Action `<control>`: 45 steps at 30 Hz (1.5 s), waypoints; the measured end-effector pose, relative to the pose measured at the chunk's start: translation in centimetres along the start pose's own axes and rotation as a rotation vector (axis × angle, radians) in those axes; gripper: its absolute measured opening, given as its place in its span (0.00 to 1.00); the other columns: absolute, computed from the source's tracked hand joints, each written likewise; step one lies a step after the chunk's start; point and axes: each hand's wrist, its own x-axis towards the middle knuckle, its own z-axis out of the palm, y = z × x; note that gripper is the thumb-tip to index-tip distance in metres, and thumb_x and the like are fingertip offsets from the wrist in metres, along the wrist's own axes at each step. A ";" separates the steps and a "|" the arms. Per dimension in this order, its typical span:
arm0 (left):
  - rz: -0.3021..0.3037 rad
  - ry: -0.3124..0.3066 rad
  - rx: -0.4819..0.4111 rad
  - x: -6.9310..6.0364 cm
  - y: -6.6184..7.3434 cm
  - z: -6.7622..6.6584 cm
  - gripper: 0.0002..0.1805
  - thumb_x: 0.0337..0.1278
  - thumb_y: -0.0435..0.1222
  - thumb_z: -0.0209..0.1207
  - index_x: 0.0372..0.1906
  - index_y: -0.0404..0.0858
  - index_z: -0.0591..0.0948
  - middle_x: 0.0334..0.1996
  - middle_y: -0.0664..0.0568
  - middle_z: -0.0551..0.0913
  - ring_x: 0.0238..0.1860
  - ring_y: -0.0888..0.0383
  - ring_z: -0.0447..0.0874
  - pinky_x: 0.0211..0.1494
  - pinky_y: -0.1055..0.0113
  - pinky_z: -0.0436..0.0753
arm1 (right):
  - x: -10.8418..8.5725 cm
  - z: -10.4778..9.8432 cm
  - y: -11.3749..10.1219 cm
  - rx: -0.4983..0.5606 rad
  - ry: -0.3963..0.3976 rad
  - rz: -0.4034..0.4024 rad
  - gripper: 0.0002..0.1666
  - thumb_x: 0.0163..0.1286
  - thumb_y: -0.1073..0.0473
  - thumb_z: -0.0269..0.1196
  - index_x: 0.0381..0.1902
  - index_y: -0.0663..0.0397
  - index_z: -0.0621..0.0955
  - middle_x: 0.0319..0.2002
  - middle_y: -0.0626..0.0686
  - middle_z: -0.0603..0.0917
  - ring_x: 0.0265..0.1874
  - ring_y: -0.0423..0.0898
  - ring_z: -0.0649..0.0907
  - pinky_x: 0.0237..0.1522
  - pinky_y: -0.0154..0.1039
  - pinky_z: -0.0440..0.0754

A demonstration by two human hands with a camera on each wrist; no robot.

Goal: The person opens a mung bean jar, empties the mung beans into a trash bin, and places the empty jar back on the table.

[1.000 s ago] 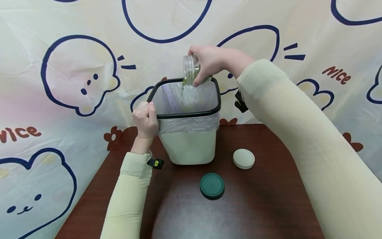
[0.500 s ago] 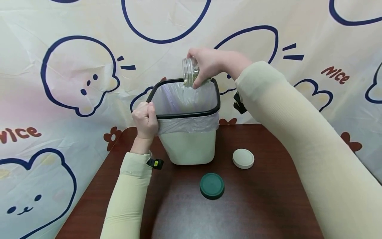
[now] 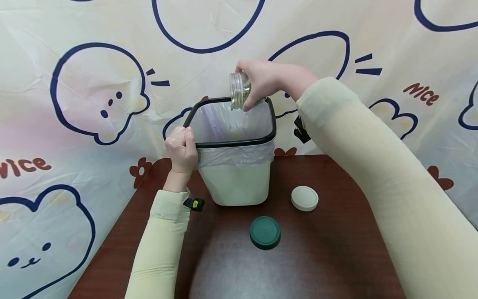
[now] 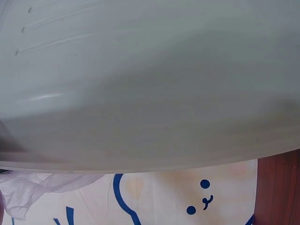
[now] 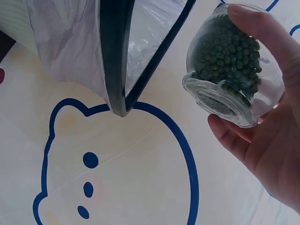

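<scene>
My left hand grips the black rim of a pale green trash bin at its left corner. In my right hand is a clear glass jar, tipped on its side over the back of the bin with its mouth facing left. Small green beans lie inside the jar, plain in the right wrist view, where thumb and fingers hold the glass. Mostly the bin's smooth wall fills the left wrist view; the left fingers are largely hidden there.
A translucent liner folds over the bin's rim. On the dark wooden table lie a green lid and a white lid. Directly behind the bin hangs a cartoon-print cloth.
A second ago green beans were streaming from the jar's mouth into the bin; no stream shows now. The jar has dipped slightly. My left hand has stayed on the rim.
</scene>
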 end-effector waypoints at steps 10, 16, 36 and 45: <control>0.000 0.008 -0.018 0.1 0.2 -0.1 0.26 0.59 0.33 0.46 0.05 0.35 0.58 0.07 0.48 0.56 0.12 0.52 0.54 0.21 0.66 0.49 | -0.2 -0.4 -0.3 -0.006 0.023 -0.014 0.53 0.52 0.54 0.75 0.69 0.61 0.58 0.59 0.61 0.70 0.53 0.55 0.72 0.52 0.47 0.75; 0.001 0.011 -0.010 0.1 0.1 -0.1 0.26 0.59 0.33 0.45 0.05 0.35 0.57 0.07 0.48 0.56 0.12 0.52 0.54 0.21 0.66 0.50 | -0.3 -0.3 -0.3 -0.011 0.005 -0.008 0.53 0.53 0.54 0.74 0.69 0.61 0.58 0.59 0.61 0.70 0.53 0.54 0.72 0.52 0.47 0.76; -0.004 0.006 0.000 0.2 0.1 -0.3 0.26 0.59 0.33 0.45 0.05 0.35 0.57 0.07 0.47 0.57 0.12 0.51 0.54 0.21 0.66 0.50 | -0.1 0.2 -0.1 -0.002 0.010 -0.007 0.53 0.53 0.54 0.74 0.69 0.61 0.58 0.58 0.61 0.70 0.52 0.54 0.72 0.52 0.46 0.74; -0.017 -0.007 0.027 -0.2 0.1 -0.5 0.26 0.59 0.33 0.44 0.05 0.35 0.57 0.07 0.47 0.57 0.12 0.51 0.54 0.21 0.67 0.50 | 0.1 1.0 0.0 0.002 -0.028 0.001 0.51 0.53 0.56 0.74 0.67 0.60 0.59 0.57 0.60 0.71 0.51 0.54 0.72 0.50 0.47 0.76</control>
